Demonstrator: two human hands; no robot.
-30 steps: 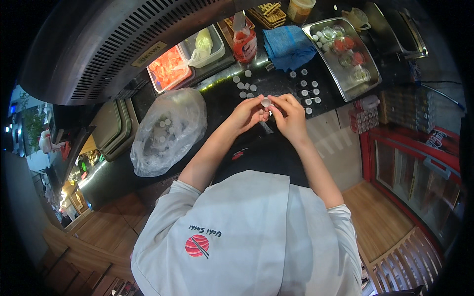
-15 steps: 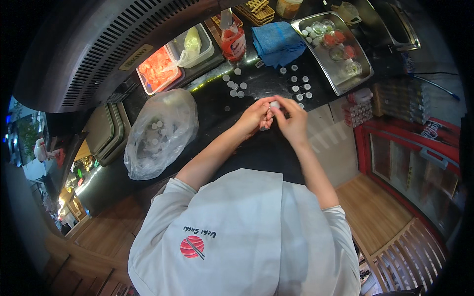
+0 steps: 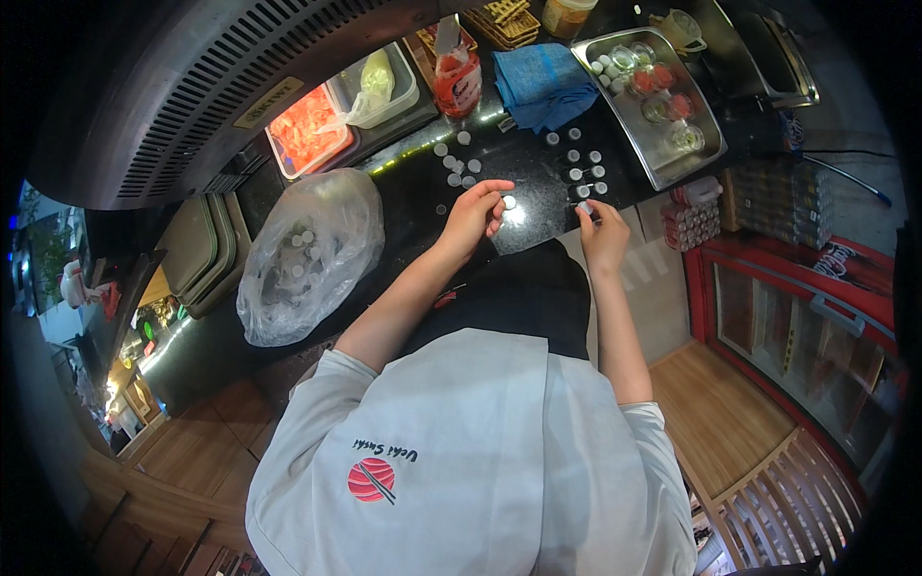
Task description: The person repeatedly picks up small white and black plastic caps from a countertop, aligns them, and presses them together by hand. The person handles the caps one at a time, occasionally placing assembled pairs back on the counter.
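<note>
Pinching small round white plastic lid in left hand fingertips, frame centre; right hand pinches small clear plastic cup. Likely light, thin, slippery, crushable: grip rims gently.

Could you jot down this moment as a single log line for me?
left hand: pinching small white cap | right hand: holding small cup | dark counter: loose caps | plastic bag: at left

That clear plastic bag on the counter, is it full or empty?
Partly full. The clear plastic bag lies slumped on the dark counter, and small round white lidded cups show through its film. How many cannot be told.
</note>
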